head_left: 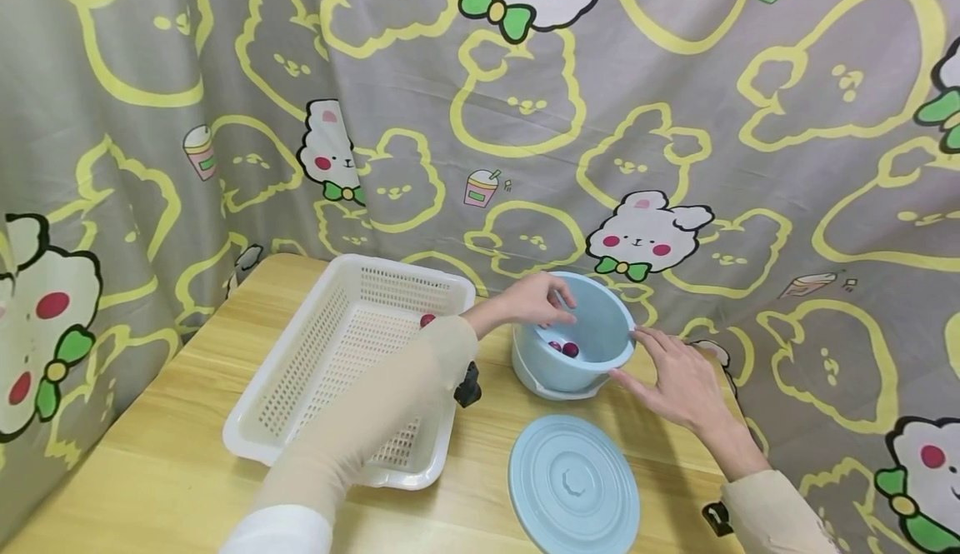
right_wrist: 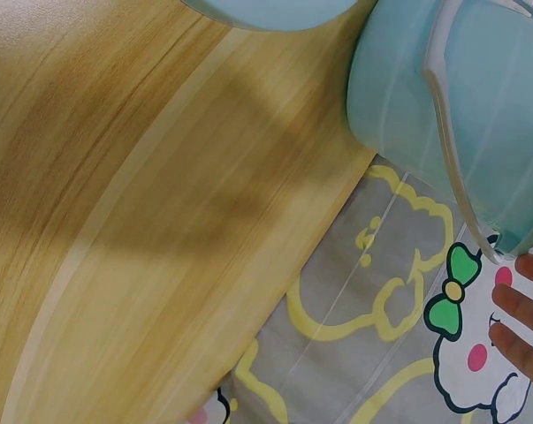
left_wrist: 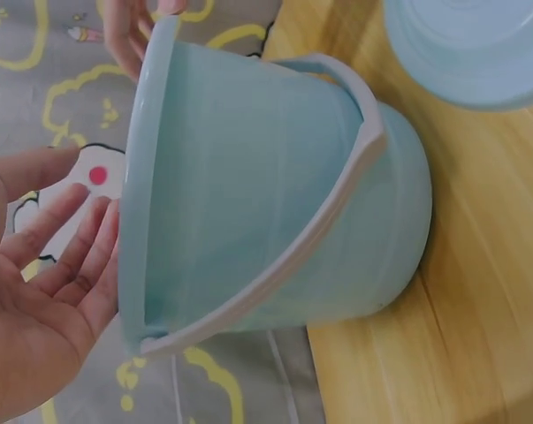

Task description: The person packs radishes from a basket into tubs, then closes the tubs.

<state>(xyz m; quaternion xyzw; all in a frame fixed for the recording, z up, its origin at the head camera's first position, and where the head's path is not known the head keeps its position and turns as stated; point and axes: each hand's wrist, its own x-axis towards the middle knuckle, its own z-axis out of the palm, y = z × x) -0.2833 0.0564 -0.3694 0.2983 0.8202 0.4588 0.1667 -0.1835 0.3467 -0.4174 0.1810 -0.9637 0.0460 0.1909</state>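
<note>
A light blue bucket stands upright near the back of the table, its pale handle lowered against its side. Inside it lie small dark red round fruits, two of them showing. My left hand is over the bucket's left rim with fingers loosely bent; in the left wrist view the palm holds nothing. At the right side of the rim is my right hand, fingers spread and fingertips right at the edge. Another dark red round fruit shows in the white basket, partly hidden by my left sleeve.
The bucket's round blue lid lies flat on the wooden table in front of the bucket. The basket stands to the left, under my left forearm. A grey patterned curtain hangs right behind the table and along its sides.
</note>
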